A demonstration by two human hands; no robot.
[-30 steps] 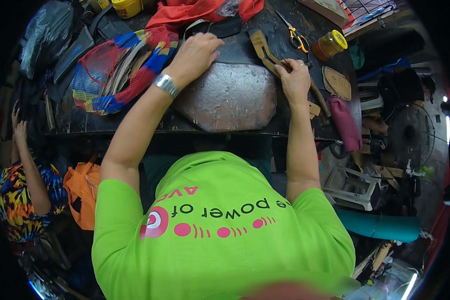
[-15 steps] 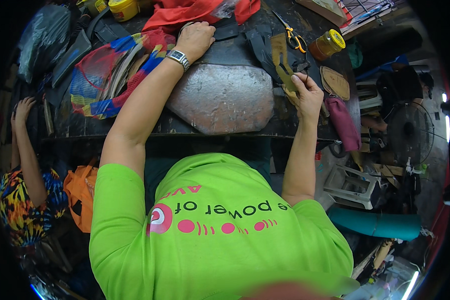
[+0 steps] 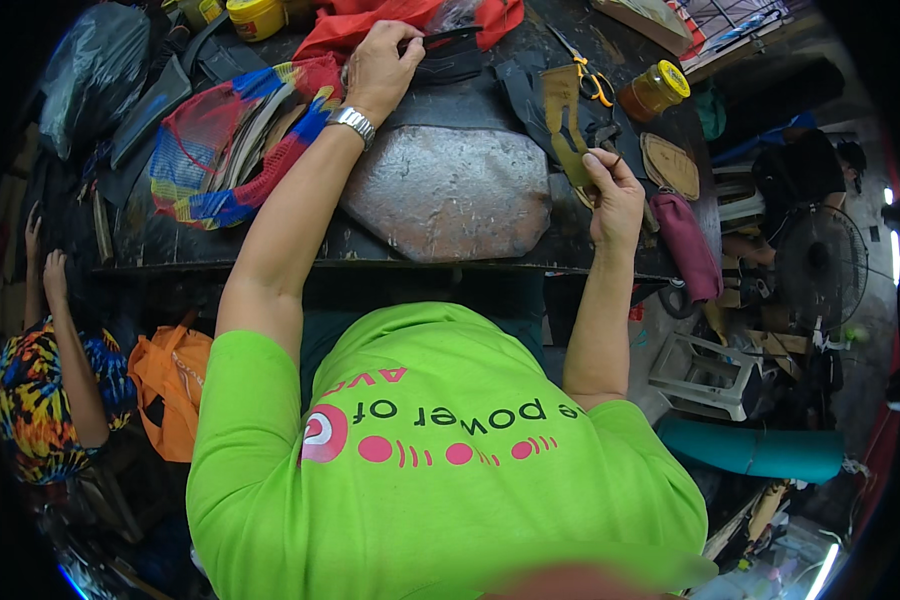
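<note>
Between the thumb and fingers of my right hand (image 3: 615, 192) is an olive strip (image 3: 562, 105) of leather-like material with a long slot cut in it, raised over the table. My left hand (image 3: 383, 68), with a metal watch on its wrist, reaches to the far side and pinches the edge of a black flat piece (image 3: 450, 60), which looks like leather. More black pieces (image 3: 522, 95) lie to the left of the olive strip. Just in front of me, between my forearms, sits a smooth grey-brown slab (image 3: 450, 195).
A colourful mesh bag (image 3: 200, 150) of flat pieces lies left of my forearm. Orange-handled scissors (image 3: 596, 85), a yellow-lidded jar (image 3: 655, 90), tan pieces (image 3: 670, 165) and a maroon pouch (image 3: 686, 245) are at right. Red cloth (image 3: 355, 32) lies at the back. Another person (image 3: 60, 390) is at left.
My left hand has moved slightly up and lifted the edge of the black piece. The olive strip has shifted a little in my right hand. The other person's hands have moved.
</note>
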